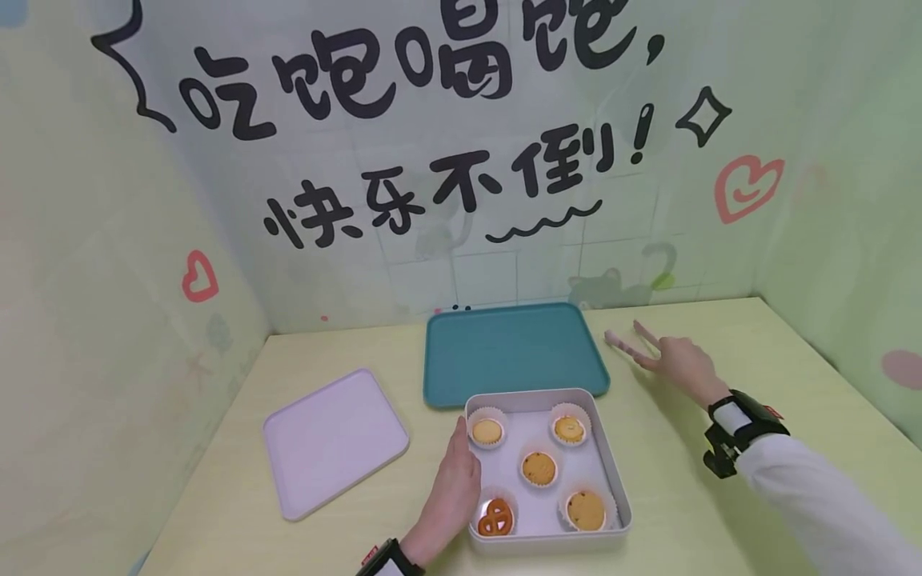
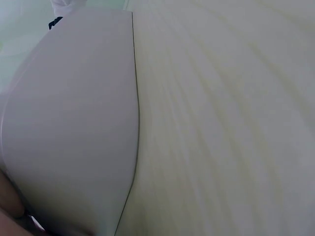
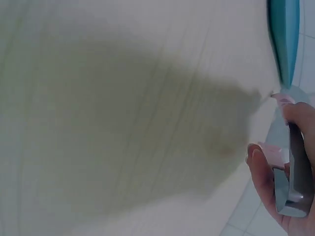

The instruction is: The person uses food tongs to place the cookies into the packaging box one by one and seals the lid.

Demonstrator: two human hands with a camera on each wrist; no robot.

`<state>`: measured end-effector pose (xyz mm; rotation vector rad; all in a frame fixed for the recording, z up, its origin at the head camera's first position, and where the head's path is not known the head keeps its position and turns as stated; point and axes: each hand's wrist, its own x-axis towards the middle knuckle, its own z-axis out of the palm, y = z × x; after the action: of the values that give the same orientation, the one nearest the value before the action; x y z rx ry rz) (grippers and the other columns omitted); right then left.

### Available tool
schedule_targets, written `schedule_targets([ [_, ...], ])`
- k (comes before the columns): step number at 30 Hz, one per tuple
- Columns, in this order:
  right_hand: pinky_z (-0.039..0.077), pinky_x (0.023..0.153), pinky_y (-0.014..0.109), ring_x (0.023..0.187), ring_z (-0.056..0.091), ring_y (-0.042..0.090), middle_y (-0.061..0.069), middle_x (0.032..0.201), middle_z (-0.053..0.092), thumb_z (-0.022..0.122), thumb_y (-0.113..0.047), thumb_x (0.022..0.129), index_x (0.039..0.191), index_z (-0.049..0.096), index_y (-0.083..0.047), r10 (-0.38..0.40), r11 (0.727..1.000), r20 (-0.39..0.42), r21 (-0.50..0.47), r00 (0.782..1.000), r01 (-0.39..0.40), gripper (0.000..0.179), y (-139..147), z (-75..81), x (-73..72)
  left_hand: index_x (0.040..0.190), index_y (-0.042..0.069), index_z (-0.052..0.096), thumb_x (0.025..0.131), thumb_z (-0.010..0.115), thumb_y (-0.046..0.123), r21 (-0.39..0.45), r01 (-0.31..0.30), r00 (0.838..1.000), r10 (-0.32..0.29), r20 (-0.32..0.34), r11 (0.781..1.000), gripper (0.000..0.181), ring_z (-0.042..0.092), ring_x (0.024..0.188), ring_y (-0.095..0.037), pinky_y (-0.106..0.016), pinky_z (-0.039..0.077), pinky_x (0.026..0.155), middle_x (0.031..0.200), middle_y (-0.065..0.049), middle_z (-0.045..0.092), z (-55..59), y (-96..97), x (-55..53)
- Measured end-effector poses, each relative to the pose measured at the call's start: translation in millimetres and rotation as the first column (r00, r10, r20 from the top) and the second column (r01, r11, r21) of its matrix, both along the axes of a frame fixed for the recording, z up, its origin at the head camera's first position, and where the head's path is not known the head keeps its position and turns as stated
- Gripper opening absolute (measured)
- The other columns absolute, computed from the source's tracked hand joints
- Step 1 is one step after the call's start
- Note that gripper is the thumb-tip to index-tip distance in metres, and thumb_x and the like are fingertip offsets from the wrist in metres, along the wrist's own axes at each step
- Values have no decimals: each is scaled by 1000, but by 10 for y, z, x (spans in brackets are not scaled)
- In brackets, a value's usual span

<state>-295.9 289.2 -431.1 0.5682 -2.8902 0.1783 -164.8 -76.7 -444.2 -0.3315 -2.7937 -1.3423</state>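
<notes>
"Five little baked treats (image 1: 539,469), each in a paper cup (image 1: 471,422), and a hand on either side of them?"

"Not quite evenly. Their pale box (image 1: 551,544) sits right against the left hand (image 1: 452,476), which lies along its outer left wall with the fingers extended."

"Is that hand gripping the box?"

"No, just touching it, from what I can see. The pretzel (image 1: 496,518) sits in the corner nearest that palm."

"And the right hand (image 1: 687,368)?"

"That one grasps a pair of tongs (image 1: 621,344), thumb and fingers around the metal body. The pink tips stand apart with nothing between them. It's out to the right, farther back than the box and well apart from the treats."

"So the tongs point at the teal tray (image 1: 504,352)?"

"Toward its right edge, just beside it. The lavender tray (image 1: 334,444) lies over on the other side, left of the left hand."
</notes>
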Motion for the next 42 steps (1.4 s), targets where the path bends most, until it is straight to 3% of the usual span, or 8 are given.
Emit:
schedule_targets([
  [3, 18, 36, 21, 38, 24, 11, 1, 45, 31, 55, -18, 90, 139, 32, -2, -80, 997, 37, 7, 996, 80, 56, -9, -28, -25, 135, -17, 17, 94, 32, -2, -5, 1, 1000, -1, -8, 1000, 46, 24, 125, -40, -48, 23, 101, 136, -33, 24, -9, 8, 9],
  [7, 15, 35, 23, 38, 25, 12, 0, 43, 29, 60, -34, 86, 137, 36, -2, -177, 984, 14, -7, 984, 177, 65, -13, -81, -41, 135, -17, 17, 94, 32, -2, -6, -1, 1000, 1, -9, 1000, 46, 25, 124, -40, -48, 23, 100, 136, -33, 24, -15, 19, 18],
  [12, 15, 34, 24, 36, 26, 14, 1, 42, 30, 63, -30, 84, 137, 35, 1, -169, 986, -22, -5, 985, 169, 67, -9, -153, -27, 134, -17, 17, 94, 33, -2, -9, 12, 1000, -12, -16, 1000, 46, 25, 124, -41, -48, 23, 100, 135, -34, 24, -17, 33, 29],
  [25, 16, 34, 24, 36, 28, 15, 5, 42, 34, 65, -39, 81, 137, 29, 8, -221, 974, 27, -51, 975, 223, 82, 1, -190, -51, 135, -17, 17, 94, 33, -2, -3, 18, 1000, -18, -9, 1000, 46, 24, 125, -40, -48, 23, 101, 136, -33, 23, -26, 50, 37],
  [29, 12, 36, 23, 37, 22, 12, 4, 43, 33, 65, -41, 80, 135, 35, 7, -227, 973, -5, -47, 974, 227, 79, -39, -77, 4, 135, -17, 16, 94, 32, -2, -13, 18, 1000, -18, -20, 1000, 46, 24, 125, -39, -48, 23, 101, 136, -33, 24, -34, 48, 13],
  [34, 21, 34, 24, 39, 32, 16, 12, 54, 42, 55, -32, 90, 113, 50, 17, -247, 964, -9, -108, 969, 245, 54, -161, 230, 124, 135, -17, 17, 94, 32, -1, -20, 5, 1000, -5, -22, 1000, 46, 24, 125, -39, -48, 23, 101, 136, -33, 23, -24, 40, -4],
  [38, 29, 36, 28, 45, 42, 20, 18, 64, 50, 50, -30, 93, 123, 38, 21, -163, 959, 60, -227, 985, 172, 60, -339, 387, 253, 135, -17, 17, 94, 33, -1, -26, -9, 1000, 9, -15, 1000, 46, 25, 125, -40, -48, 23, 101, 136, -33, 24, -14, 32, -1],
  [42, 37, 41, 29, 52, 50, 23, 9, 59, 52, 53, -27, 92, 127, 36, 18, -79, 929, 113, -353, 990, 114, 59, -573, 395, 446, 135, -17, 18, 94, 33, -2, -22, -15, 1000, 15, -15, 1000, 46, 25, 124, -40, -48, 23, 100, 136, -34, 24, -14, 23, -1],
])
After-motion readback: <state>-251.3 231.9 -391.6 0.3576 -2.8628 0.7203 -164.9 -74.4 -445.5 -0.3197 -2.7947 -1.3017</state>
